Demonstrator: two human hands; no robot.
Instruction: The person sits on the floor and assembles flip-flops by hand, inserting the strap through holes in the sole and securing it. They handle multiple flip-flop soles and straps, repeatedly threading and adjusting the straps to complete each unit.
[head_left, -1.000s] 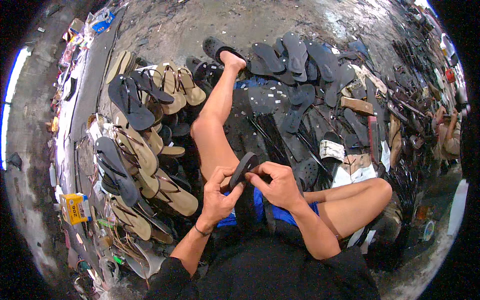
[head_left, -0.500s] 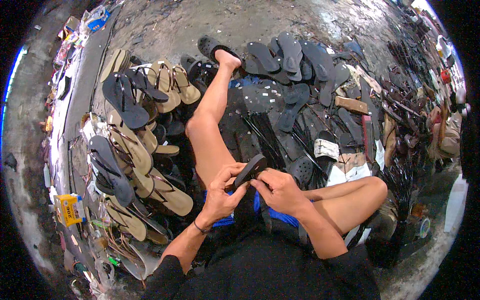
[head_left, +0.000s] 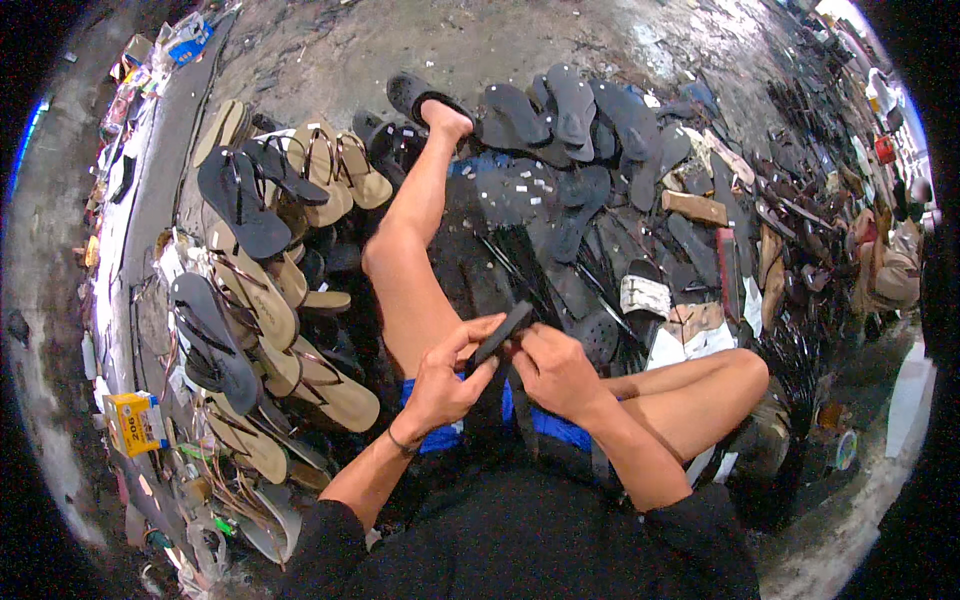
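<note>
Sole (head_left: pixel 503 334), black and tilted almost edge-on to the camera, is held up in front of the person's lap. The left hand (head_left: pixel 445 378) grips it, with the thumb on the lower side and the fingers on the other. The right hand (head_left: pixel 560 372) is just beside it, fingers bent and bunched together; whether they pinch something is too small to tell. Below the hands are blue shorts (head_left: pixel 438 440), and a dark band circles the left wrist. One leg stretches forward to a foot in a dark clog (head_left: pixel 408 98), while the other lies folded to the right. Beyond the lap, thin black strips (head_left: pixel 520 265) lie in a bundle near a sandal with a white strap (head_left: pixel 645 293). Farther forward, black soles (head_left: pixel 573 108) overlap in a heap on the floor (head_left: pixel 330 50), with a brown block (head_left: pixel 695 208) to their right. Beige flip-flops (head_left: pixel 335 393) and black ones (head_left: pixel 240 210) pile up at left, near a yellow box (head_left: pixel 134 424).
</note>
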